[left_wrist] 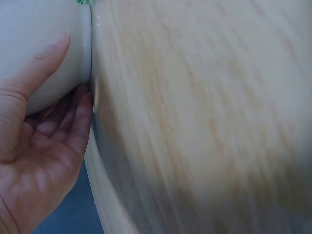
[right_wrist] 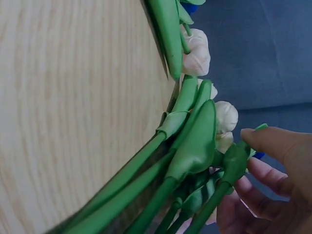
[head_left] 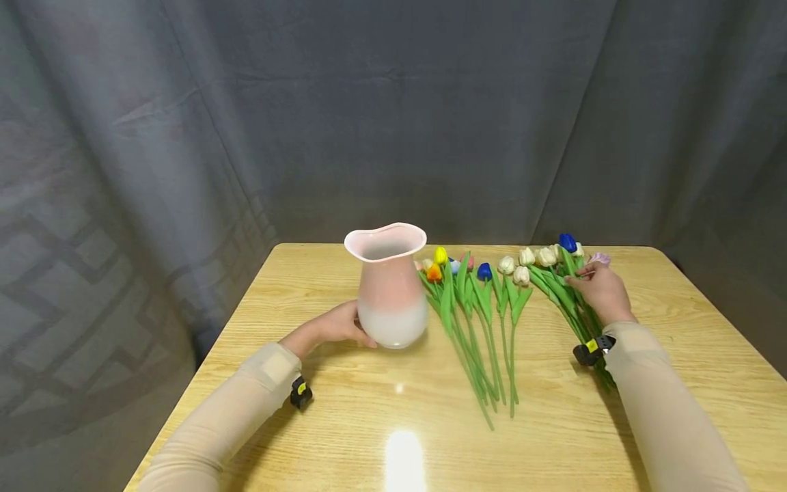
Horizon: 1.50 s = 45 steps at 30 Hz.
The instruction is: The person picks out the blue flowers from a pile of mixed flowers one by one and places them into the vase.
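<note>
Left hand holds vase low; right hand, at vase's three o'clock, pinches tulip, best eased free gently

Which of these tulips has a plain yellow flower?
The yellow tulip, right of the vase, just beyond the orange tulip; only its bloom appears plain yellow.

A light wood-grain table with rounded far corners shows a bright reflection of light on its glossy near middle surface, and a creased grey curtain hangs beyond the far edge and along both sides, its left section bearing a faint block-like pattern.
</note>
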Each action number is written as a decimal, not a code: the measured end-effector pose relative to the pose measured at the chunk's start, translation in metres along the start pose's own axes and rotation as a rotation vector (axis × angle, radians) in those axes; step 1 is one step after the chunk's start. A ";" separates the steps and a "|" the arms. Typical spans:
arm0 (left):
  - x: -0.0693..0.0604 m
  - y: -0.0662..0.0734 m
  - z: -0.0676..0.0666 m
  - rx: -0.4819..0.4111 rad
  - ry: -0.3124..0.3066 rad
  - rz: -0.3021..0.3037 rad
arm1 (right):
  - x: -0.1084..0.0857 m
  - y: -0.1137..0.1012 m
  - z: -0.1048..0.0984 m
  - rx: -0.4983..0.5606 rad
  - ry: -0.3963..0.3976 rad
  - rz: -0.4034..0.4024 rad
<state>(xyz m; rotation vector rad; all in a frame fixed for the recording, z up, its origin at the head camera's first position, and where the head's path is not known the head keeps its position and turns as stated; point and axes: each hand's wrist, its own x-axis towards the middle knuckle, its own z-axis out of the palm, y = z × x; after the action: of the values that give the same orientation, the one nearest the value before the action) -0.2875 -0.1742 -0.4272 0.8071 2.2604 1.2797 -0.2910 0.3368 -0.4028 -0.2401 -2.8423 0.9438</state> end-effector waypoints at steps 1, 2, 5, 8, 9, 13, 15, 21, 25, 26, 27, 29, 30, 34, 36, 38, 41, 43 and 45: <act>0.000 0.000 0.000 -0.005 -0.001 0.003 | 0.000 -0.001 0.000 0.004 0.002 0.000; -0.001 0.001 0.000 -0.008 -0.002 0.007 | 0.000 -0.003 0.000 0.005 0.003 0.001; 0.000 0.000 0.000 -0.011 -0.007 0.016 | 0.000 -0.007 0.000 -0.009 0.019 -0.002; 0.000 -0.001 0.000 -0.010 -0.010 0.022 | -0.002 -0.016 -0.001 -0.044 0.050 -0.030; 0.001 -0.002 0.000 -0.010 -0.011 0.022 | -0.003 -0.019 -0.001 -0.055 0.060 -0.043; 0.001 -0.003 0.000 -0.009 -0.013 0.020 | -0.007 -0.038 0.000 -0.062 0.095 -0.111; 0.001 -0.003 0.000 -0.008 -0.016 0.017 | -0.009 -0.048 0.003 -0.060 0.099 -0.140; 0.001 -0.003 -0.001 -0.001 -0.015 0.021 | -0.014 -0.069 0.023 -0.128 -0.017 -0.206; 0.001 -0.004 -0.002 0.001 -0.015 0.025 | -0.015 -0.072 0.039 -0.212 -0.200 -0.157; 0.001 -0.004 -0.002 0.002 -0.015 0.025 | -0.015 -0.072 0.043 -0.238 -0.247 -0.141; 0.001 -0.003 -0.001 0.001 -0.016 0.027 | -0.016 -0.072 0.047 -0.257 -0.292 -0.128; 0.001 -0.003 -0.001 0.001 -0.019 0.026 | -0.015 -0.071 0.052 -0.294 -0.363 -0.096; 0.001 -0.003 -0.001 -0.002 -0.020 0.024 | -0.015 -0.070 0.055 -0.298 -0.390 -0.084; 0.001 -0.002 0.000 -0.007 -0.022 0.018 | -0.015 -0.070 0.062 -0.300 -0.426 -0.045; 0.001 -0.002 0.000 -0.007 -0.020 0.013 | -0.015 -0.070 0.063 -0.284 -0.422 -0.037; 0.001 -0.001 0.000 -0.004 -0.020 0.012 | -0.014 -0.071 0.063 -0.265 -0.412 -0.038; 0.001 -0.001 -0.001 -0.003 -0.021 0.010 | -0.013 -0.071 0.063 -0.214 -0.398 -0.044; 0.001 -0.001 -0.001 -0.005 -0.023 0.013 | -0.012 -0.071 0.062 -0.168 -0.392 -0.042; 0.000 -0.001 -0.001 -0.008 -0.021 0.007 | -0.011 -0.070 0.061 -0.116 -0.390 -0.039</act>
<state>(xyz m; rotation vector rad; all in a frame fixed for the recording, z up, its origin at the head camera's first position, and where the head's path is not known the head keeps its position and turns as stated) -0.2885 -0.1748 -0.4277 0.8227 2.2371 1.2766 -0.2984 0.2432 -0.4101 -0.0093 -3.2470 0.9050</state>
